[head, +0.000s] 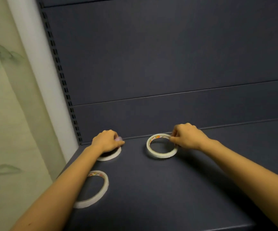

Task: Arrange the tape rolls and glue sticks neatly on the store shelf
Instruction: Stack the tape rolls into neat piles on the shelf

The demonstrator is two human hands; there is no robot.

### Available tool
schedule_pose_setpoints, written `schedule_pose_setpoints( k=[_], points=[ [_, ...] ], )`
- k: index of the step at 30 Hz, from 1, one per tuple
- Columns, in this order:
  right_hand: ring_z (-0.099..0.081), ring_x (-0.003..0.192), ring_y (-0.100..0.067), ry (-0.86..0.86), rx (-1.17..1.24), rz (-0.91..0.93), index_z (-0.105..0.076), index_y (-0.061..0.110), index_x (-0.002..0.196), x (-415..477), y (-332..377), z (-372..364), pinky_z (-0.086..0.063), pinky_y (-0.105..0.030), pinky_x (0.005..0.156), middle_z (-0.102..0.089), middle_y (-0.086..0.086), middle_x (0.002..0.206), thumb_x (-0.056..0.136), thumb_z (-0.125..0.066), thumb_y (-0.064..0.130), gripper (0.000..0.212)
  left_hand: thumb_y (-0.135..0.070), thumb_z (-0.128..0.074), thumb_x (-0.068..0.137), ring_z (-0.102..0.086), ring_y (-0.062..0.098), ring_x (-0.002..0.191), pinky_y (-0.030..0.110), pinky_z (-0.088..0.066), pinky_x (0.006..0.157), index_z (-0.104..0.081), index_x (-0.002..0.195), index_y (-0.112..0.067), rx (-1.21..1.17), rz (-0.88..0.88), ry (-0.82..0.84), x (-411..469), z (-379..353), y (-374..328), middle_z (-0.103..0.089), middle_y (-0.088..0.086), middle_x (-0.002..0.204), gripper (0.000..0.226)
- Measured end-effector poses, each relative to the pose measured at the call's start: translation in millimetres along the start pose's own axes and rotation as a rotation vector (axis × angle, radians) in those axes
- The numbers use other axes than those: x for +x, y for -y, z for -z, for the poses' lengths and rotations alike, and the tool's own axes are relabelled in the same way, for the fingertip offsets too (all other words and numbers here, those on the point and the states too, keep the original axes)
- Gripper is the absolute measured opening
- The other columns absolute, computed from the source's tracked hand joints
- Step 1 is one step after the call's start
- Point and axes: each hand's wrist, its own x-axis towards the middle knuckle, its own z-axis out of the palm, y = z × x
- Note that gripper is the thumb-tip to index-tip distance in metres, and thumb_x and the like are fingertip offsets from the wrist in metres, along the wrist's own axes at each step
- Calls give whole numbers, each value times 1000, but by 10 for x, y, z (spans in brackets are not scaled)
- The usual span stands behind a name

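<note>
Currently three tape rolls lie flat on the dark blue shelf deck [168, 189], clock positions taken from deck centre.

- Right-rear tape roll [161, 155]: 12 o'clock, close to the back panel [151, 55]. Right hand [187, 137] pinches its rim at the roll's 2 o'clock, fingers curled, thumb on the inner edge.
- Left-rear tape roll [110, 156]: 10 o'clock, near the deck's back-left corner. Left hand [107, 140] sits on top, fingers curled down over the far rim, clamped on it; only the near arc of the roll shows.
- Small pale lilac bit at the left fingertips, can't tell what it is.
- Front tape roll [106, 184]: 9 o'clock, untouched, partly hidden under the left forearm, printed core visible.

The two rear rolls sit well apart, roughly in a row along the back. Slotted upright [60, 72] runs at 11 o'clock, with a landscape-print wall [5, 114] beyond it at 9.
</note>
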Motion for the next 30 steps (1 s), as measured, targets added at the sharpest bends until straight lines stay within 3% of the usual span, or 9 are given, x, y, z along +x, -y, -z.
schedule_pose_setpoints(
  k=[5,9,13,17,20,22,26,30],
  points=[
    [-65,80,-22,-95,31,-102,-59,16,91,-319,-170,82,-56,-40,78,-68,-5,88,90,-57,35,19,-36,-61,85,-61,28,93,31,-42,71,-65,92,-15,-8,-106,-141,80,68,-136,-66,6,97,23],
    [-64,80,-22,-159,29,-185,-59,16,93,-615,-377,191,-55,-38,76,-68,-5,89,90,-56,35,19,-33,-73,78,-64,23,90,36,-51,82,-71,93,-16,-320,-285,-280,71,294,-567,-71,6,93,22],
    [-64,82,-24,-228,47,-286,-59,14,95,-964,-730,407,-55,-41,78,-66,-6,91,91,-55,31,18,-21,-79,73,-60,16,72,26,-48,76,-70,83,-14,-588,-501,-214,-77,423,-1259,-70,9,78,15],
    [-64,83,-23,-284,14,-383,-58,14,94,-1362,-1208,702,-54,-39,77,-69,-6,91,90,-56,30,16,-21,-79,72,-61,8,68,10,-43,65,-69,83,-14,-649,-639,-130,-312,316,-2027,-71,4,77,16],
    [-60,75,-18,-318,-44,-443,-55,19,88,-1718,-1628,950,-45,-28,60,-69,-3,87,90,-57,31,13,-22,-79,72,-62,-1,68,-1,-41,58,-70,84,-12,-684,-710,-71,-504,193,-2622,-71,0,77,18],
    [-61,75,-19,-335,-80,-484,-55,19,87,-1954,-1918,1135,-45,-30,61,-68,-2,90,89,-57,32,14,-21,-79,72,-65,2,72,2,-44,61,-70,85,-11,-710,-747,-42,-647,112,-3019,-72,0,81,19],
    [-65,89,-26,-349,-160,-572,-60,21,92,-2419,-2515,1502,-51,-36,80,-68,-4,99,88,-56,36,16,-20,-80,70,-69,13,79,17,-51,68,-71,85,-11,-748,-791,-3,-967,-51,-3846,-73,4,83,19],
    [-62,96,-28,-368,-258,-599,-63,20,96,-2840,-3150,1802,-47,-35,75,-68,-5,102,89,-55,36,20,-20,-80,71,-63,5,71,12,-47,64,-72,83,-13,-732,-857,-9,-1247,-230,-4662,-71,1,82,16]
  ],
)
